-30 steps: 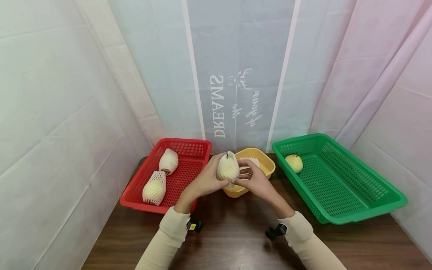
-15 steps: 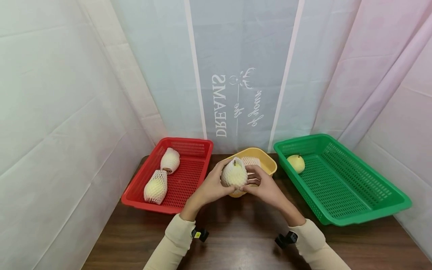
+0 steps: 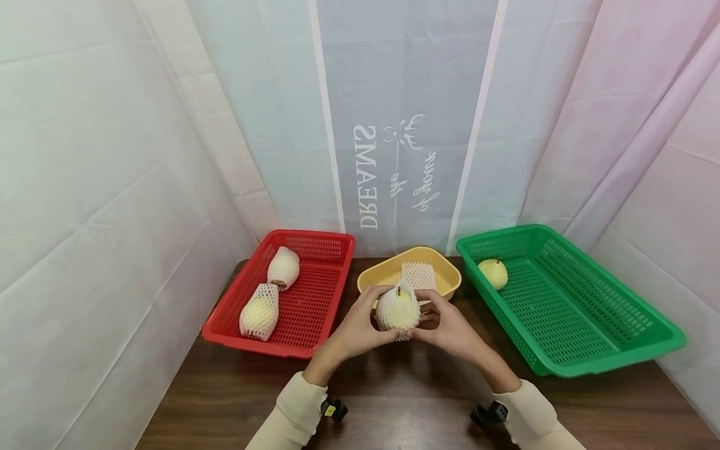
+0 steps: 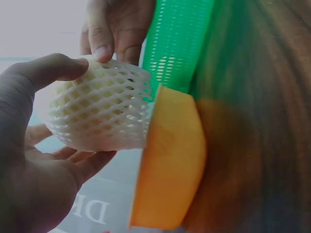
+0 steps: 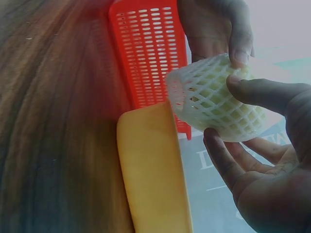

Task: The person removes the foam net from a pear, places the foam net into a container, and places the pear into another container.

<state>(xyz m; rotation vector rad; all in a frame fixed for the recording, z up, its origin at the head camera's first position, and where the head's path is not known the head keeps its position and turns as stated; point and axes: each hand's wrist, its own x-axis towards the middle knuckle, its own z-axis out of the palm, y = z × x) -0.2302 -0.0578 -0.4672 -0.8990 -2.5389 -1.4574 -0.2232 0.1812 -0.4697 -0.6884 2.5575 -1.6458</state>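
"What have my hands got?"
"On my feed, the left hand (image 3: 360, 322) and right hand (image 3: 448, 328) both grip a round, pale-yellow pear (image 3: 400, 305) in white foam netting (image 4: 104, 116), raised above the dark wooden surface (image 3: 394, 406) at the near side of the yellow plastic tub (image 3: 379, 275)."
"Around it?"
"I see two netted pears (image 3: 259, 315) in the red plastic basket (image 3: 309, 300), left; a bare pear (image 3: 493, 274), right, in the green one (image 3: 568, 312)."

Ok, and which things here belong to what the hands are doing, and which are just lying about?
Part of the job, it seems:
netted pear, held by left hand and right hand
yellow tub with foam netting
green basket with bare pear
red basket with two netted pears

Just about:
printed curtain
black wrist devices
table, only supporting things
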